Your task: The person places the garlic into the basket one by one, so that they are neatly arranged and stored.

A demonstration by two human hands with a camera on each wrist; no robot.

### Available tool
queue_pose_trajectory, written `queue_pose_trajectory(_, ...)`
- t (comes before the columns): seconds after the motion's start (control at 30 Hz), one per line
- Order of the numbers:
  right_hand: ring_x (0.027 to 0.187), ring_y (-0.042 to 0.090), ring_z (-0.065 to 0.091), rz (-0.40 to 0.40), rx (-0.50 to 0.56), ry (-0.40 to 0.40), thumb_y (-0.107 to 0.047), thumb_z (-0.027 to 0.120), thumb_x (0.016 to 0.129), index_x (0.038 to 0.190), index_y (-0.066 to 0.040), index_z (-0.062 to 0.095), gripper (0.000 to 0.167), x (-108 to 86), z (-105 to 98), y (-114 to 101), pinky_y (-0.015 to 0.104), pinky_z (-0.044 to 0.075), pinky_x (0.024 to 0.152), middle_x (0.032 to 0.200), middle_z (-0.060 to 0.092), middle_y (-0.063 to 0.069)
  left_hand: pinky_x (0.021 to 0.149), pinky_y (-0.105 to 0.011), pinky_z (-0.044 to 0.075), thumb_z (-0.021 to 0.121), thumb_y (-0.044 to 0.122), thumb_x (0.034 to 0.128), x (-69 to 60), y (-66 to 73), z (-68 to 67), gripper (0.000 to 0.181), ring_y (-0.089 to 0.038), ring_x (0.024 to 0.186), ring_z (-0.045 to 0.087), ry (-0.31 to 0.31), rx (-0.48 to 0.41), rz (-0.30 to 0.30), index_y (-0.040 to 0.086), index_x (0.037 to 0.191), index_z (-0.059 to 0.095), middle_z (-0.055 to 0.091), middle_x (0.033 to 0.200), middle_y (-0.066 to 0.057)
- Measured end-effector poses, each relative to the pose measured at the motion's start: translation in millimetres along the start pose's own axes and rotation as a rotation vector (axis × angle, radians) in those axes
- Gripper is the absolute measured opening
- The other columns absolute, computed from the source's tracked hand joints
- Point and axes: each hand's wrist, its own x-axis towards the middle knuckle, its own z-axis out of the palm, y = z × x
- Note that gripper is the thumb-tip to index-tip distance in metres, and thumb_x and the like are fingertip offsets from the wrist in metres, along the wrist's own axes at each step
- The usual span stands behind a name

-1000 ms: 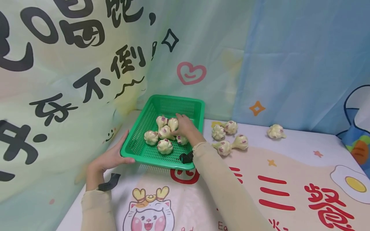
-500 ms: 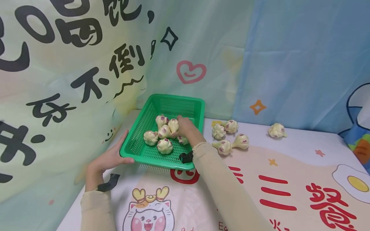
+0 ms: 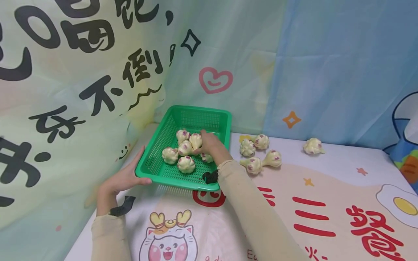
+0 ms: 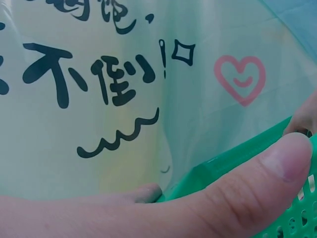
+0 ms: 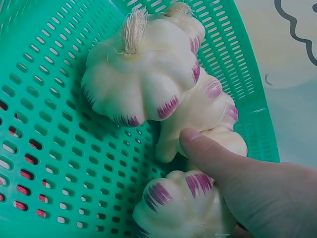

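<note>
A green perforated basket stands tilted slightly in the head view, with several garlic bulbs inside. At its near left corner my left hand holds it, fingers along the outer side and thumb by the front rim. The left wrist view shows that thumb over the basket edge. Inside the basket my right hand grips a garlic bulb among the others. Up close in the right wrist view, the thumb presses on this bulb; the other fingers are hidden. Another bulb lies just below the thumb.
Right of the basket, several more garlic bulbs lie on the printed tablecloth. One bulb sits apart, farther right. Printed curtains rise behind and to the left, close to the basket. A dark strap circles the left wrist.
The right hand's fingertips have shifted very slightly right beside the bulb. Basket, left hand and the other bulbs stay in place; the head view has moved a little.
</note>
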Motion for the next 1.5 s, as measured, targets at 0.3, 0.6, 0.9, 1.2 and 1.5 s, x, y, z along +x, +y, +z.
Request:
queue_pose_trajectory(0.3,0.124,0.028,0.051,-0.044,-0.025,0.007,-0.045,0.077,0.075,0.142,-0.013,0.042,0.082,0.3,-1.2,1.3,0.040,0.043,0.100,0.135,0.055,0.009,0.110,-0.061,0.015,0.080,0.021,0.0753,0.6,0.2,-0.1,0.120,-0.032,0.144,0.006,-0.001,0.000,0.011,0.026,0.152,-0.013,-0.006,0.161,-0.010)
queue_pose_trajectory(0.6,0.133,0.030,0.042,-0.041,-0.077,-0.021,-0.051,0.073,0.077,0.151,-0.012,0.027,0.095,1.5,-3.3,-0.5,0.041,0.040,0.105,0.145,0.047,0.008,0.110,-0.061,0.015,0.080,0.023,0.0760,0.4,2.5,-0.3,0.120,-0.034,0.144,0.004,0.002,-0.002,-0.019,0.028,0.151,-0.013,-0.007,0.161,-0.010)
queue_pose_trajectory(0.9,0.123,0.029,0.052,-0.071,0.032,0.158,-0.051,0.069,0.080,0.152,-0.014,0.023,0.093,-0.1,-5.3,-2.8,0.042,0.046,0.097,0.149,0.042,0.007,0.110,-0.062,0.014,0.080,0.023,0.0760,0.9,2.8,-0.7,0.120,-0.035,0.145,0.003,-0.006,-0.008,-0.016,0.031,0.151,-0.014,-0.008,0.161,-0.009)
queue_pose_trajectory(1.2,0.134,0.030,0.042,-0.068,0.169,0.342,-0.061,0.061,0.082,0.153,-0.018,0.020,0.092,-23.8,-24.7,4.3,0.043,0.048,0.093,0.155,0.031,0.009,0.108,-0.064,0.016,0.078,0.020,0.0768,-0.1,2.4,5.8,0.118,-0.040,0.143,0.005,-0.017,0.029,0.003,0.025,0.152,-0.012,-0.006,0.160,-0.014)
queue_pose_trajectory(1.5,0.124,0.033,0.052,-0.023,0.219,0.422,-0.067,0.056,0.081,0.153,-0.024,0.020,0.091,-62.2,-56.6,28.3,0.046,0.051,0.078,0.155,0.030,0.005,0.104,-0.067,0.015,0.077,0.014,0.0765,-1.3,1.5,0.6,0.117,-0.041,0.141,0.004,-0.009,0.031,0.017,0.024,0.153,-0.011,-0.009,0.160,-0.015)
